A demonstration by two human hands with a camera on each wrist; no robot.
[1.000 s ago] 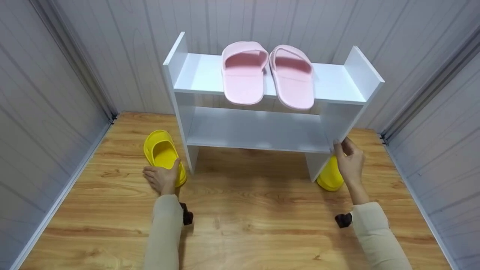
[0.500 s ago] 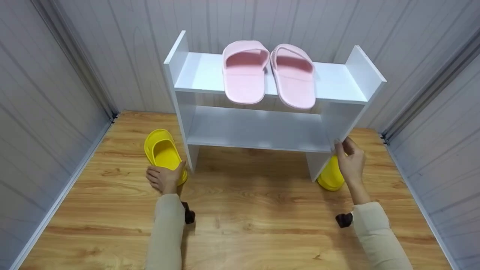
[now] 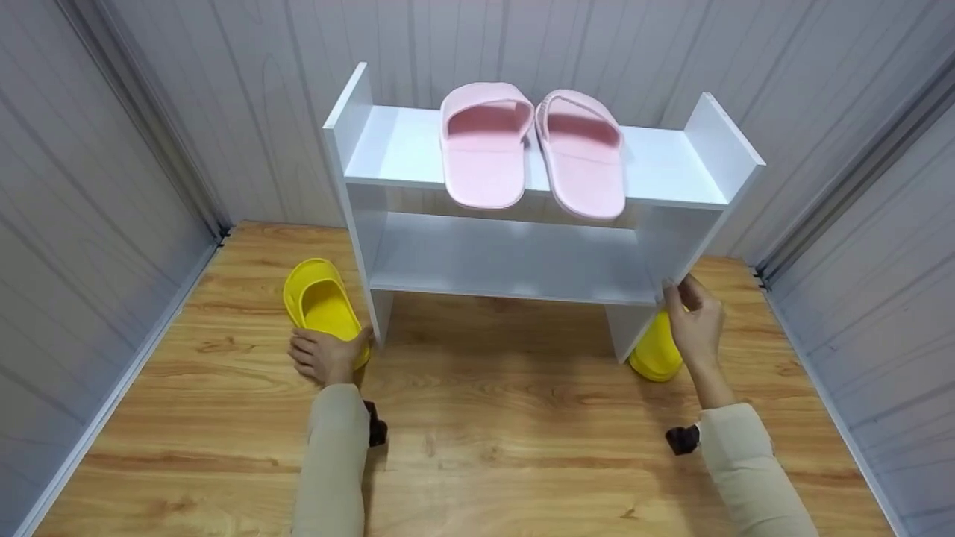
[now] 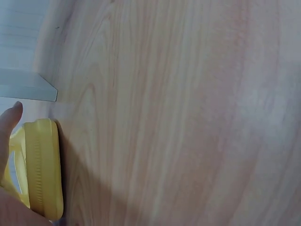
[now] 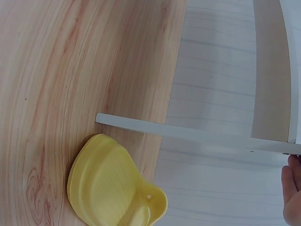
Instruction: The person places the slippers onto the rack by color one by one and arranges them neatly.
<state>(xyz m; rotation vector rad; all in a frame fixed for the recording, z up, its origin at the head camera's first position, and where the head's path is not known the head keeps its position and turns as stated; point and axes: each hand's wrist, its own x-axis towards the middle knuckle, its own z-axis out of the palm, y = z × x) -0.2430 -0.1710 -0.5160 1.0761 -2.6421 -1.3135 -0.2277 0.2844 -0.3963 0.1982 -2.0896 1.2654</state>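
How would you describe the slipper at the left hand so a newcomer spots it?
Find the white shelf bearing two pink slippers, then its left panel. Just outside that panel, on the wood floor, sits a yellow slipper, toe toward the back wall, the left hand at its heel. Unlike the other yellow slipper, beyond the right panel, it shows its open inside in the head view.

Left hand (image 3: 324, 355), at the heel of the yellow shoe (image 3: 327, 307): slightly shifted; thumb (image 3: 362, 338), more upright a second ago, now slants outward over the heel's edge, its tip nearer the adjacent side panel of the white shelf (image 3: 515, 257). Heel: a smaller strip of yellow shows beside the thumb. Left sleeve (image 3: 332, 455), with black wrist device (image 3: 377, 425): moved a little toward the right.
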